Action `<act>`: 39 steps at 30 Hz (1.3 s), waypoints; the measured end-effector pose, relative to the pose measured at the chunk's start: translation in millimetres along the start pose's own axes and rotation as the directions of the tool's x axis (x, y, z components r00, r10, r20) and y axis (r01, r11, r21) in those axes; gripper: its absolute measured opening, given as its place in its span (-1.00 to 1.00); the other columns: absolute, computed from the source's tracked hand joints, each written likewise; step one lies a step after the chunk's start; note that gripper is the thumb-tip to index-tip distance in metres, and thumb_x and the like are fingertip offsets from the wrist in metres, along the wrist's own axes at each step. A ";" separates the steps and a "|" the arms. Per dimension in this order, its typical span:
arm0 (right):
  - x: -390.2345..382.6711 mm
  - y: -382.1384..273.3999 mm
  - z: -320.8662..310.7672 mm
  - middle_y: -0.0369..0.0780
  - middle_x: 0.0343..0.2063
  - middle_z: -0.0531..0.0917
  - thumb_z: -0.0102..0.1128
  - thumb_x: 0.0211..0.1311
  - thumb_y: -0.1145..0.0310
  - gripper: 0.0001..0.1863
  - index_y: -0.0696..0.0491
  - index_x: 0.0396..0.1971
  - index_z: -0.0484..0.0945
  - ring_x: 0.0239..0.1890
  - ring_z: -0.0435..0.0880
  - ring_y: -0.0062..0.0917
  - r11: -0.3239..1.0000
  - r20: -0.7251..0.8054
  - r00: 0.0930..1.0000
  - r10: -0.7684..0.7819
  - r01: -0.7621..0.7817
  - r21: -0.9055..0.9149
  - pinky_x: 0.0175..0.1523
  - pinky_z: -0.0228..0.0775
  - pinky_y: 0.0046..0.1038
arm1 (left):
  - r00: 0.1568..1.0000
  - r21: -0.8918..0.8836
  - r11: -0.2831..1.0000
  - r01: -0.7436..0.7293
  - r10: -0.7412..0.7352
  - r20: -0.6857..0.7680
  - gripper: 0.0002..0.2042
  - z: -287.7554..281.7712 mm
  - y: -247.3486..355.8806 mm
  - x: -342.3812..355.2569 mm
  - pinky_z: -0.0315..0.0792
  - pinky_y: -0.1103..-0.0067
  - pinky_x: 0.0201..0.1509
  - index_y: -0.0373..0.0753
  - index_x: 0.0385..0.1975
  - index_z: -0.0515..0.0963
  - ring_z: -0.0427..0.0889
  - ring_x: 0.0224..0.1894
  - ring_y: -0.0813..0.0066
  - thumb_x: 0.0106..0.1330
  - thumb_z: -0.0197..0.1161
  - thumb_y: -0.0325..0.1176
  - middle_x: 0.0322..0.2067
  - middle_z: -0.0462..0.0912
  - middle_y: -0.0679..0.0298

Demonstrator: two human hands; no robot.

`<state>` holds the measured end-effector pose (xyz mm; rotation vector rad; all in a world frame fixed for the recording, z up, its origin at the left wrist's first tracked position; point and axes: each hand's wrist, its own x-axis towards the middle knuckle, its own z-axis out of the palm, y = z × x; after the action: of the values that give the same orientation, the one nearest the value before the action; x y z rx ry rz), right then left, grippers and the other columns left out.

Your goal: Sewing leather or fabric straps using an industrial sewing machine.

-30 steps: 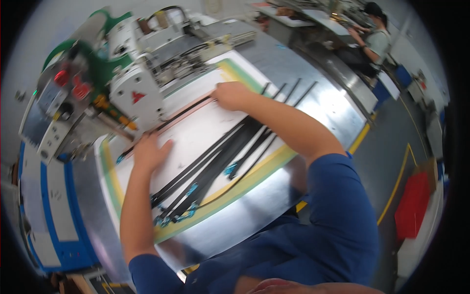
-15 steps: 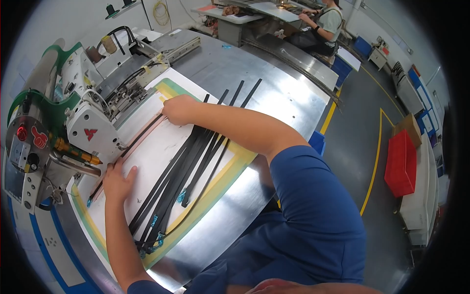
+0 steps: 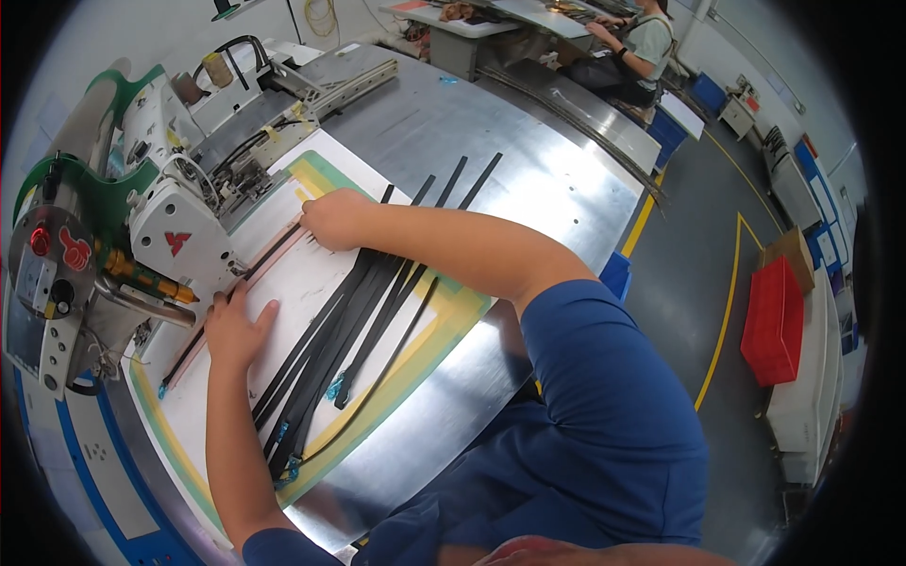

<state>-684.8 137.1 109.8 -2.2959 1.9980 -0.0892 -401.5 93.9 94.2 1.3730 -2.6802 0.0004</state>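
My left hand [image 3: 236, 327] lies flat, fingers spread, on a white template board [image 3: 283, 302] edged in yellow and green, beside a thin black strap [image 3: 236, 288] set in a pinkish slot. Farther along the same strap, my right hand [image 3: 332, 219] presses down with curled fingers. Between my arms lies a bundle of several black straps [image 3: 340, 330] with small blue tags at their near ends. An industrial sewing machine [image 3: 160, 226], white and green, stands just left of both hands.
The board rests on a shiny metal table [image 3: 528, 189]. A blue-and-white machine cabinet [image 3: 85, 472] is at the lower left. Another person [image 3: 642, 42] works at a far table. A red crate [image 3: 774, 321] sits on the floor at right, past yellow floor lines [image 3: 722, 311].
The view has swung, so the table sits differently in frame. My left hand has slid a little along the board beside the slot. My right hand stays pressed on the strap's far end.
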 end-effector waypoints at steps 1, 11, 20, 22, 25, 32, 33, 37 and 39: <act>-0.4 0.5 0.4 -0.11 0.02 0.70 0.17 0.27 0.44 -0.71 0.11 -0.07 0.73 0.06 0.75 -0.18 1.000 0.001 1.000 -0.004 0.004 0.001 0.08 0.62 -0.18 | 1.000 0.001 1.000 0.004 -0.004 0.001 -0.32 2.7 0.2 2.7 0.45 0.15 0.29 -0.29 0.26 0.55 0.60 0.17 -0.13 0.31 0.32 0.14 0.12 0.59 -0.15; 1.2 14.3 9.8 -0.06 0.03 0.68 0.08 0.34 0.39 -0.70 0.18 -0.10 0.73 0.03 0.75 -0.15 0.998 -0.029 0.998 -0.053 0.054 0.023 0.10 0.61 -0.16 | 1.000 -0.086 0.996 -0.019 0.017 -0.025 -0.26 14.8 24.9 20.3 0.41 0.13 0.32 -0.23 0.30 0.53 0.54 0.18 -0.17 0.26 0.36 0.21 0.13 0.57 -0.13; -5.0 28.2 21.0 -0.06 0.01 0.65 0.17 0.32 0.32 -0.70 0.16 -0.09 0.71 -0.01 0.76 -0.16 0.989 -0.078 0.991 -0.112 0.118 0.086 0.07 0.61 -0.18 | 1.000 -0.092 0.996 0.015 -0.012 0.029 -0.19 16.7 57.8 34.0 0.40 0.06 0.32 -0.21 0.36 0.47 0.47 0.25 -0.18 0.23 0.37 0.24 0.21 0.48 -0.14; -6.5 31.9 23.3 -0.07 0.01 0.64 0.19 0.32 0.29 -0.69 0.15 -0.07 0.70 -0.02 0.75 -0.16 0.984 -0.100 0.987 -0.128 0.139 0.108 0.07 0.62 -0.18 | 0.999 -0.081 0.997 0.019 -0.016 0.035 -0.18 16.1 67.3 37.1 0.40 0.03 0.32 -0.21 0.38 0.46 0.47 0.26 -0.18 0.23 0.37 0.24 0.23 0.47 -0.14; -5.2 34.5 25.4 -0.09 0.00 0.63 0.21 0.31 0.25 -0.66 0.13 -0.03 0.67 -0.02 0.75 -0.17 0.981 -0.113 0.983 -0.146 0.159 0.113 0.06 0.62 -0.18 | 0.995 -0.069 0.996 0.056 -0.050 0.086 -0.17 12.4 80.8 41.4 0.37 0.00 0.33 -0.20 0.40 0.44 0.44 0.29 -0.18 0.22 0.38 0.23 0.24 0.46 -0.13; -1.6 40.2 31.7 -0.12 -0.02 0.61 0.21 0.33 0.20 -0.60 0.06 0.09 0.60 -0.09 0.75 -0.20 0.976 -0.140 0.976 -0.168 0.185 0.117 -0.03 0.64 -0.19 | 0.997 -0.057 0.997 0.056 -0.053 0.053 -0.18 15.7 85.2 45.0 0.33 0.08 0.41 -0.23 0.40 0.44 0.43 0.32 -0.17 0.24 0.39 0.20 0.29 0.45 -0.14; -1.5 39.9 32.0 -0.11 -0.01 0.60 0.21 0.33 0.20 -0.59 0.06 0.10 0.59 -0.09 0.75 -0.19 0.973 -0.148 0.972 -0.183 0.201 0.117 -0.03 0.64 -0.17 | 0.999 -0.043 0.998 0.038 -0.037 0.028 -0.19 14.3 85.8 43.8 0.37 0.14 0.39 -0.27 0.38 0.46 0.49 0.27 -0.18 0.25 0.38 0.18 0.27 0.47 -0.16; 3.1 32.9 35.2 -0.08 0.03 0.59 0.21 0.33 0.21 -0.57 0.06 0.14 0.58 -0.10 0.76 -0.16 0.964 -0.124 0.966 -0.228 0.242 0.111 -0.03 0.64 -0.16 | 0.997 -0.034 0.997 0.075 -0.074 0.022 -0.19 15.7 78.3 37.3 0.36 0.15 0.41 -0.29 0.37 0.46 0.48 0.30 -0.19 0.25 0.38 0.18 0.30 0.46 -0.17; 4.1 34.9 36.5 -0.06 0.03 0.60 0.19 0.33 0.22 -0.55 0.04 0.16 0.57 -0.13 0.76 -0.14 0.969 -0.118 0.968 -0.222 0.233 0.087 -0.04 0.64 -0.14 | 1.000 -0.063 0.998 -0.006 0.004 -0.025 -0.19 17.7 75.3 36.9 0.35 0.16 0.43 -0.31 0.37 0.46 0.48 0.31 -0.19 0.25 0.38 0.18 0.32 0.45 -0.18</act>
<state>-714.7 129.5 69.6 -2.4940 1.7208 -0.3293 -485.7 107.1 85.3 1.3390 -2.6397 -0.0649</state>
